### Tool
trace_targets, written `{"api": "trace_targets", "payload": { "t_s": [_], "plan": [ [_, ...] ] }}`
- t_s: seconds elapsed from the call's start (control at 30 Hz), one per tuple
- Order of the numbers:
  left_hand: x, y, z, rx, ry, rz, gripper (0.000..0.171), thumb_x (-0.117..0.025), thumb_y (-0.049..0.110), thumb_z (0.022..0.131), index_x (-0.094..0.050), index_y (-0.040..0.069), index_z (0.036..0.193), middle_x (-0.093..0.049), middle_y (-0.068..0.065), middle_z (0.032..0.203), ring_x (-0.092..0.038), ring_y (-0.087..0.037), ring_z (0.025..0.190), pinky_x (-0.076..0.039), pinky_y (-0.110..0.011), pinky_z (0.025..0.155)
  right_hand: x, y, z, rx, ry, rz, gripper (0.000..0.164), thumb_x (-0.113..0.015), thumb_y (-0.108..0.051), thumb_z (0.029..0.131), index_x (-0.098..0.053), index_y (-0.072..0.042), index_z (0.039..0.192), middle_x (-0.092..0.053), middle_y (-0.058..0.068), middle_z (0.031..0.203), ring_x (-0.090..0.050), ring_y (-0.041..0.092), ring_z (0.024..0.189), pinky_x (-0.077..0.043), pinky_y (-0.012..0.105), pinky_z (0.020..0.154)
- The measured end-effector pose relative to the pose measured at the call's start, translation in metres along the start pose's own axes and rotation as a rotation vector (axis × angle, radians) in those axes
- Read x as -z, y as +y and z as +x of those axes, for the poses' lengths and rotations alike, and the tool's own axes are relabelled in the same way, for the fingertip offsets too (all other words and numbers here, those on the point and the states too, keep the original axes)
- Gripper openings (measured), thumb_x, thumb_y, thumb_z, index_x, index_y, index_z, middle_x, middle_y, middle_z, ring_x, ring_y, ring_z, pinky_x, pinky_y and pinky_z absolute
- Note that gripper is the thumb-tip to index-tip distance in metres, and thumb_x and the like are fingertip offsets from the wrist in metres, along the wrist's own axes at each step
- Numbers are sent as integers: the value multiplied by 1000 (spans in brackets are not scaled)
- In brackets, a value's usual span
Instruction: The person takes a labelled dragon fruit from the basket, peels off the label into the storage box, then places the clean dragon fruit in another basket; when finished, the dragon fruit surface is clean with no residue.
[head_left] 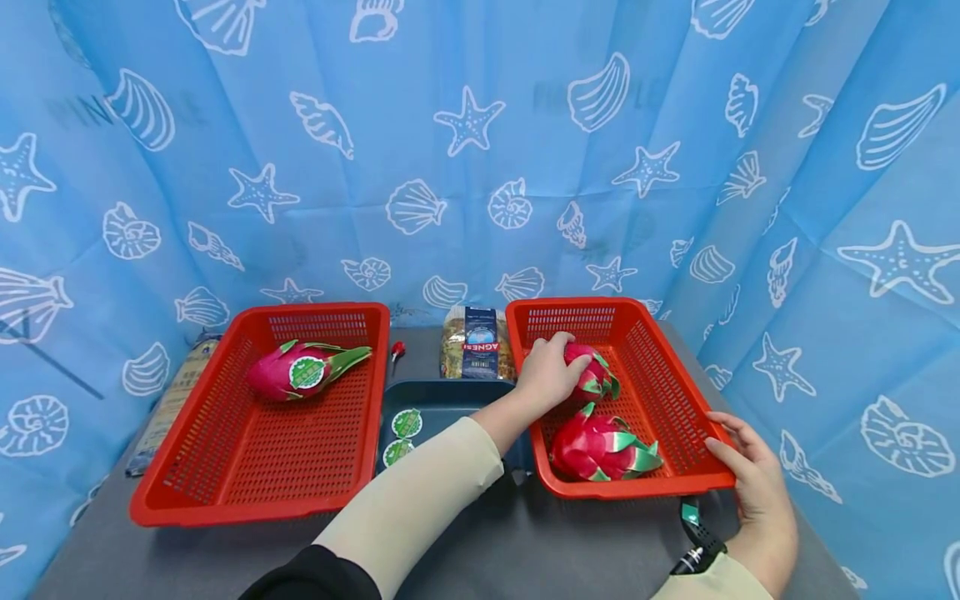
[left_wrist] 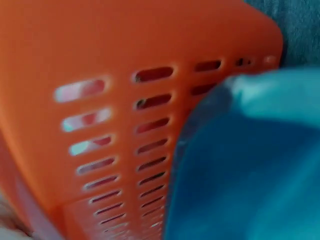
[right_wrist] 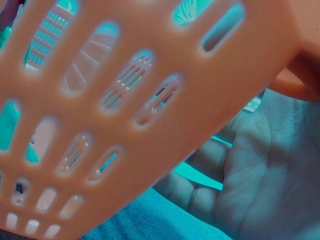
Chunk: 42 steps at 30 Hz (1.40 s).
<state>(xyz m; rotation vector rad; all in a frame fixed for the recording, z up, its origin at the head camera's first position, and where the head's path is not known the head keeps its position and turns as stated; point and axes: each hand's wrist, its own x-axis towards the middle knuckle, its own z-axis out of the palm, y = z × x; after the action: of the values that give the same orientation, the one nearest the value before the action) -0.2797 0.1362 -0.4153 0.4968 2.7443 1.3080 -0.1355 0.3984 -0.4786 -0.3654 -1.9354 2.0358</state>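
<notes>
In the head view my left hand (head_left: 549, 372) reaches into the right red basket (head_left: 663, 377). Its fingers and thumb hold a dragon fruit (head_left: 597, 377), partly hidden behind the hand. A second dragon fruit (head_left: 602, 450) lies in front of it in the same basket. At the near right corner my right hand (head_left: 752, 471) grips the basket rim; the right wrist view shows the palm (right_wrist: 265, 165) and fingers outside the slotted wall (right_wrist: 195, 100). The left wrist view looks at the basket's outer wall (left_wrist: 115, 45), with fruit showing through the slots.
A left red basket (head_left: 258, 503) holds a dragon fruit (head_left: 303, 369) with a round sticker. Between the baskets sits a dark blue tray (head_left: 442, 396) with green round stickers (head_left: 406, 423). Behind are a pasta bag (head_left: 477, 343) and a small red-topped item (head_left: 397, 350). Another package (head_left: 174, 404) lies far left.
</notes>
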Motion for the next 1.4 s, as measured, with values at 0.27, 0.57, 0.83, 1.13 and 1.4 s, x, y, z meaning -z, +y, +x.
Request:
{"api": "trace_targets", "payload": {
  "t_s": [0.27,0.57,0.83,1.13,1.4],
  "plan": [
    [9,9,-8,21,-100,263,40,-72,39,96,-58,13,122,-69,-5,102,-67,-16,87,-59,-31,77,-1,-2,2,7,-28,11,28,-64,-8,100,-69,-28,119,-70,-16,100,-71,6,81,-58,22,67],
    [13,8,-19,-42,-76,409,20,-71,30,98,-71,13,108,-72,1,94,-63,-9,77,-56,-23,71,-2,-3,2,6,-38,-26,29,-64,-7,100,-69,-28,120,-70,-18,99,-72,6,79,-58,20,67],
    [32,12,-33,-92,-24,265,33,-70,31,98,-68,13,125,-67,-1,108,-60,-10,90,-55,-24,73,-2,-11,3,-10,-52,-214,27,-64,-12,102,-65,-29,123,-66,-23,93,-70,4,74,-57,19,65],
    [69,11,-71,-211,155,-38,36,-66,26,98,-68,16,132,-64,1,130,-61,-12,108,-57,-30,82,-6,-25,3,-42,-78,-502,44,-57,-23,106,-46,0,142,-61,-24,99,-69,3,78,-58,22,67],
    [104,-10,-113,-416,312,-235,30,-65,11,98,-69,12,128,-65,-1,121,-62,-13,98,-57,-24,76,-4,-32,-1,-98,-120,-592,52,-49,-28,109,-37,4,148,-52,32,138,-63,-5,81,-58,24,69]
  ]
}}
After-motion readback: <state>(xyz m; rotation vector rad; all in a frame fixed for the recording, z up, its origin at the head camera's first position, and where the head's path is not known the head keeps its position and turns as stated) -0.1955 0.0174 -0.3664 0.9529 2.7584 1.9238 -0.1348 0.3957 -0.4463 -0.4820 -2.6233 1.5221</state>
